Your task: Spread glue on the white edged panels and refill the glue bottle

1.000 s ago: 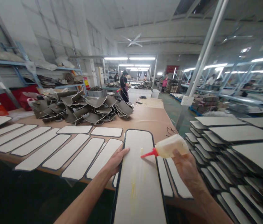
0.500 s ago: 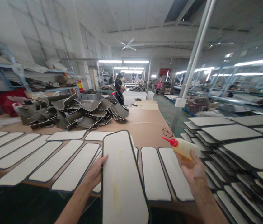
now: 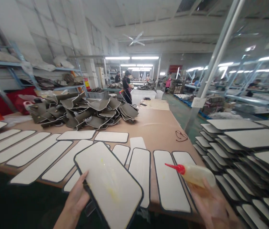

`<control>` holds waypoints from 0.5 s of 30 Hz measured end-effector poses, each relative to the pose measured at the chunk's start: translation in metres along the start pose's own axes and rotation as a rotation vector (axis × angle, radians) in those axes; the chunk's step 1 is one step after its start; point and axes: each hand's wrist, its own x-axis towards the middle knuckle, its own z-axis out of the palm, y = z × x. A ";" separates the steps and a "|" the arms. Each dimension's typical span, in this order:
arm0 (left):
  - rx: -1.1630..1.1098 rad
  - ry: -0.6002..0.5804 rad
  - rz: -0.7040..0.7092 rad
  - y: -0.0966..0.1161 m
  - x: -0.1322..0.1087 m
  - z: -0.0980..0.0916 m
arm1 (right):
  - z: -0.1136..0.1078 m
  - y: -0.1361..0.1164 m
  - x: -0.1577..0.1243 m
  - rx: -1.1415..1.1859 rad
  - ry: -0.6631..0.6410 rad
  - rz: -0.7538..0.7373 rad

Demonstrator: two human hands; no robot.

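Your left hand (image 3: 78,194) grips the dark-edged white panel (image 3: 110,184), yellow-streaked, by one edge. Your right hand (image 3: 209,202) grasps the squeeze bottle (image 3: 199,173), its red nozzle (image 3: 179,168) pointing left.

Head view faces forward, down; table (image 3: 157,122) apparently near.

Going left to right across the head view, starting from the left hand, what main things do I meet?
Left hand → the dark-edged white panel it holds → red-tipped squeeze bottle → stacked panels at the right edge.
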 end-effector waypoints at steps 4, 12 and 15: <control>-0.132 -0.057 -0.059 -0.010 -0.003 0.016 | 0.006 0.002 -0.016 -0.063 0.014 0.040; -0.382 -0.048 -0.127 -0.040 0.014 0.047 | -0.007 -0.009 -0.025 -0.072 0.099 0.076; -0.429 -0.079 -0.127 -0.048 0.022 0.057 | 0.006 -0.010 -0.039 0.028 0.217 0.076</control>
